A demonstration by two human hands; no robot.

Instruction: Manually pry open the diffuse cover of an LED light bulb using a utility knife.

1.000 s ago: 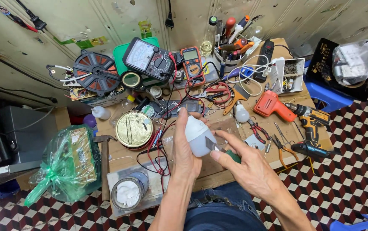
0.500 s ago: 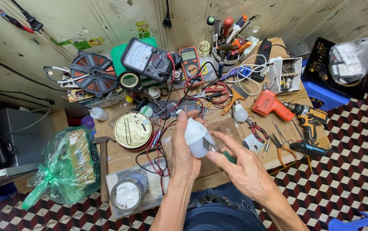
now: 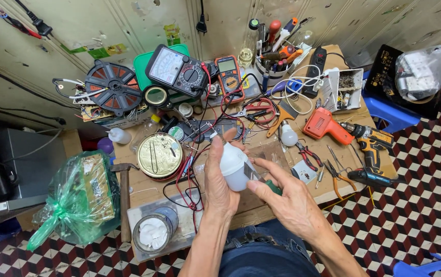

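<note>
My left hand (image 3: 218,179) grips a white LED bulb (image 3: 234,163) above the front of a cluttered workbench (image 3: 143,184), its dome pointing toward me. My right hand (image 3: 284,197) holds a screwdriver with a green handle (image 3: 273,188), and its metal tip rests against the side of the bulb. Both hands are over my lap, just in front of the bench edge. Red and black test leads (image 3: 189,169) trail across the bench next to my left hand.
A round gold tin (image 3: 159,155), a wire reel (image 3: 113,87), two multimeters (image 3: 177,72), a second bulb (image 3: 288,136), pliers (image 3: 310,155), an orange tool (image 3: 325,125) and a yellow drill (image 3: 371,149) crowd the bench. A green bag (image 3: 74,200) and a hammer (image 3: 124,195) sit left.
The hands with the bulb and screwdriver have stayed nearly still; the view has shifted slightly. The screwdriver tip stays against the bulb.
</note>
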